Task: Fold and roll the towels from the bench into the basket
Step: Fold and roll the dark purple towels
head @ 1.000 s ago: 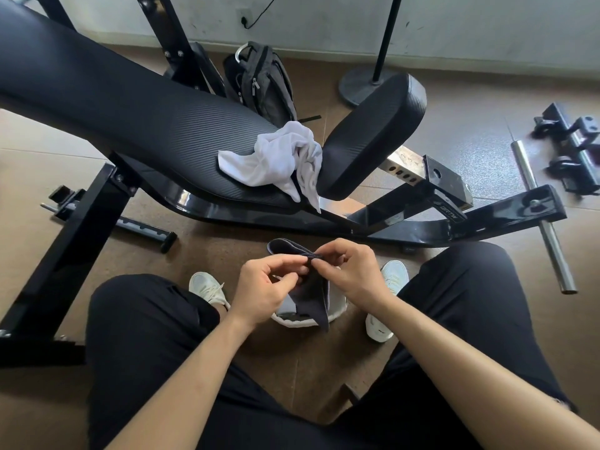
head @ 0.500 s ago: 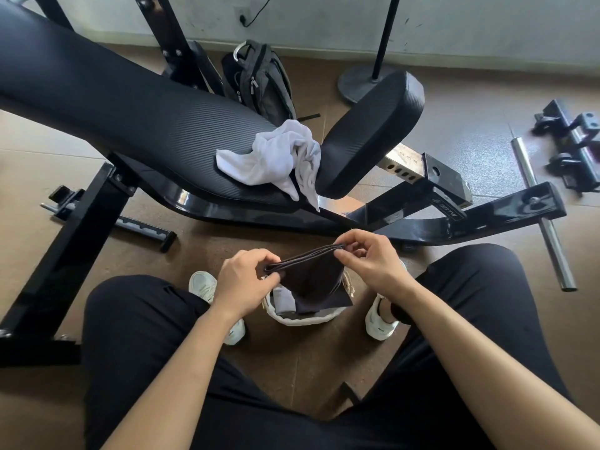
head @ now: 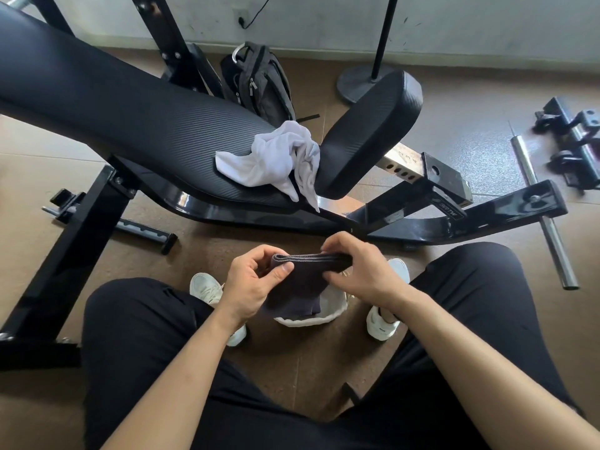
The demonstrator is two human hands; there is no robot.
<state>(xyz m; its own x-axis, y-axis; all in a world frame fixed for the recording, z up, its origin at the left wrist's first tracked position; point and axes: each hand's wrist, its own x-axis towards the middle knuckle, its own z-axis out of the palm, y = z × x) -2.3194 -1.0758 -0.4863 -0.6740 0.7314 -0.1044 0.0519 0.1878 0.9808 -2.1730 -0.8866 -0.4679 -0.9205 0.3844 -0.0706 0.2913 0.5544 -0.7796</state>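
Nearest, the left grip [head: 250, 284] and right grip [head: 360, 271] each pinch an end of one folded dark towel [head: 302, 280], hanging over one white basket [head: 311, 319] between two white shoes [head: 207, 287]. Beyond, one crumpled white towel [head: 276, 157] lies on the black tabletop [head: 130, 118]. Brown floor [head: 292, 368], pale wall [head: 324, 21].

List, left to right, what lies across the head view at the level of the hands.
Bench leg → left hand → dark towel → right hand → steel bar. The shoes are left out because they overlap the hands.
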